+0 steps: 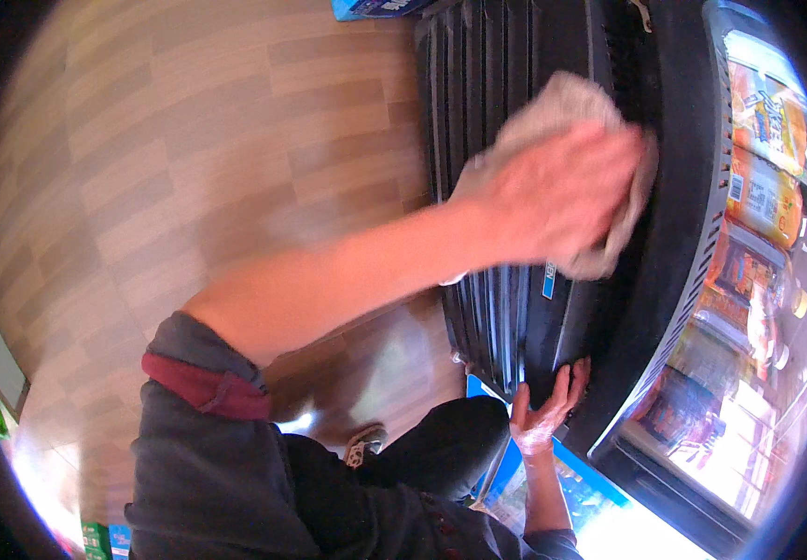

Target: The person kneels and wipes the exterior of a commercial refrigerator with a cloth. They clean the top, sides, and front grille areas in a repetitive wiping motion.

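Observation:
My left hand [571, 189], blurred, lies flat with its back up over a beige cloth [564, 98]. The cloth is pressed against the black ribbed front panel [480, 84] of what looks like a refrigerated display cabinet. Cloth edges show above the hand and below its fingers. Lower down, my right hand [547, 413] is at the near end of the panel, thumb and fingers apart. Whether its fingertips touch the panel I cannot tell. A small blue and white label [549, 280] sits on the panel, partly hidden by the cloth.
Packaged goods [764, 189] show behind the cabinet's glass at right, beside a slotted rim [701, 266]. A bright blue-edged unit [585, 483] adjoins the near end. A blue package [375, 7] stands at the far end. Wood-look flooring [200, 140] spreads left, with green boxes [94, 539] low down.

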Demonstrator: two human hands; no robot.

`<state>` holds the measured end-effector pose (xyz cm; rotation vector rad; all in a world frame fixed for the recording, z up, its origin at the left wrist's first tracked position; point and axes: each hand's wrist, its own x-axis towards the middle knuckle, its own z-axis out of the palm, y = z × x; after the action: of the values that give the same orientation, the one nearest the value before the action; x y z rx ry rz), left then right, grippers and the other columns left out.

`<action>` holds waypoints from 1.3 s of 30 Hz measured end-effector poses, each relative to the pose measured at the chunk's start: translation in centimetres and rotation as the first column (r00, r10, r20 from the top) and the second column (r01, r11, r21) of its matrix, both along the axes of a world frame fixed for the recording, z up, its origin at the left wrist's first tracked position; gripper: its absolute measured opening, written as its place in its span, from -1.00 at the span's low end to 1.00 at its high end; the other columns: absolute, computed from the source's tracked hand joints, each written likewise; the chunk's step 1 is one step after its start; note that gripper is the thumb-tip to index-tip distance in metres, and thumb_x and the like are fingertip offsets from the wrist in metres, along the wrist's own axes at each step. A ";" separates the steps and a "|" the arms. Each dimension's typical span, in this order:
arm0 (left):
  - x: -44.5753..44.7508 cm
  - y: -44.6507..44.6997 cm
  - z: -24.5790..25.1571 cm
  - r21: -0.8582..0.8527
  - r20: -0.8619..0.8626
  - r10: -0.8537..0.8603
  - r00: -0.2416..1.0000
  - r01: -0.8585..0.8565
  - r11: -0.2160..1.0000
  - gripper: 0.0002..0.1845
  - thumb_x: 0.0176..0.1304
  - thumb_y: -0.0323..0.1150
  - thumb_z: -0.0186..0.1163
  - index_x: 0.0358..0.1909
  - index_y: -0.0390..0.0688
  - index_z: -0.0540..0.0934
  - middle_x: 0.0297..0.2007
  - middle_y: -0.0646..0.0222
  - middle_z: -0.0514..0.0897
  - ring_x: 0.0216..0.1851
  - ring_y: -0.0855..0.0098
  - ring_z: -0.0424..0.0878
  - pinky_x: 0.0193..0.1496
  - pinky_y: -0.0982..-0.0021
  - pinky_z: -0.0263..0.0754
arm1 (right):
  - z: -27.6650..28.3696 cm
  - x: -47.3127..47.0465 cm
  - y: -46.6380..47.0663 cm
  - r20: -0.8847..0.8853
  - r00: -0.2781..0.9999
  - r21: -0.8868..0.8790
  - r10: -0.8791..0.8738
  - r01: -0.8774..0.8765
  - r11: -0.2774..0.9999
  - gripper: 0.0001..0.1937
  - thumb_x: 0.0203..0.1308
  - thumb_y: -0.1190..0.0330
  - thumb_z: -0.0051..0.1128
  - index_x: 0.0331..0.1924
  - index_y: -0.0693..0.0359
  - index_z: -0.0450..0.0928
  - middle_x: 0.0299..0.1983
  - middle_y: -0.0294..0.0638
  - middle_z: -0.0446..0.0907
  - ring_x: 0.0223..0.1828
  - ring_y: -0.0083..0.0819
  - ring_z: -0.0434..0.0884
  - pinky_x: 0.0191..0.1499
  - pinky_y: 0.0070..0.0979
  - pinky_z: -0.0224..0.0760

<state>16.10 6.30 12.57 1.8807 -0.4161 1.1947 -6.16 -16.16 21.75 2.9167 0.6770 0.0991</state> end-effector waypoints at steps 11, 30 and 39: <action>9.4 3.9 -2.3 -0.723 0.018 0.046 0.999 -0.019 0.691 -0.56 0.25 -0.38 -0.03 0.14 -0.36 0.41 0.14 -0.14 0.44 0.19 -0.13 0.37 0.29 0.09 0.23 | 0.1 0.1 -0.1 -0.001 1.000 -0.012 0.018 -0.018 1.000 -0.33 0.23 0.36 0.14 0.37 0.38 0.11 0.35 0.26 0.11 0.38 0.36 0.13 0.40 0.18 -0.04; 12.1 9.8 -14.0 -0.198 -0.383 0.036 0.923 -0.120 0.973 -0.69 0.23 -0.37 -0.03 -0.11 -0.29 0.60 0.00 0.01 0.56 0.06 -0.04 0.42 0.16 0.06 0.32 | -0.3 -0.2 -0.6 0.008 1.000 -0.017 0.017 -0.017 1.000 -0.31 0.22 0.38 0.13 0.39 0.35 0.07 0.35 0.30 0.09 0.40 0.34 0.10 0.41 0.20 -0.10; 8.1 8.8 -16.4 -0.337 -0.533 -0.006 0.846 -0.205 0.919 -0.72 0.20 -0.45 0.02 -0.11 -0.28 0.60 -0.01 0.03 0.57 0.06 -0.06 0.44 0.21 0.08 0.31 | -0.2 -0.3 -0.9 0.013 1.000 -0.023 0.024 -0.023 0.999 -0.31 0.24 0.32 0.14 0.38 0.36 0.08 0.34 0.27 0.11 0.38 0.39 0.10 0.38 0.24 -0.08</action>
<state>24.22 15.09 -3.86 1.7964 0.2148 0.7044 -6.43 -17.05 21.57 2.8842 0.7056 0.1121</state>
